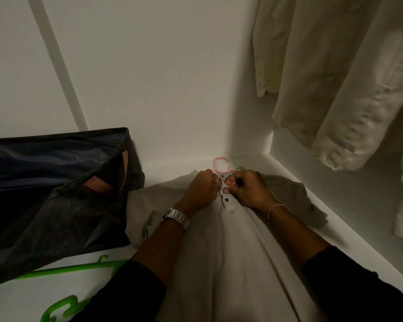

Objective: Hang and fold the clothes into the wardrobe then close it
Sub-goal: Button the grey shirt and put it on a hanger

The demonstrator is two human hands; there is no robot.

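Note:
A beige buttoned shirt lies flat on the white wardrobe floor, its collar pointing away from me. A pink hanger is inside it, with only the hook showing past the collar. My left hand, with a metal watch on the wrist, pinches the left side of the placket near the top button. My right hand, wearing a thin bracelet, pinches the right side. Both hands meet at the collar opening. A dark button sits just below them.
A dark fabric storage bin stands at the left. Two green hangers lie on the floor in front of it. Cream garments hang at the upper right, close to the side wall. The white back wall is just beyond the hanger hook.

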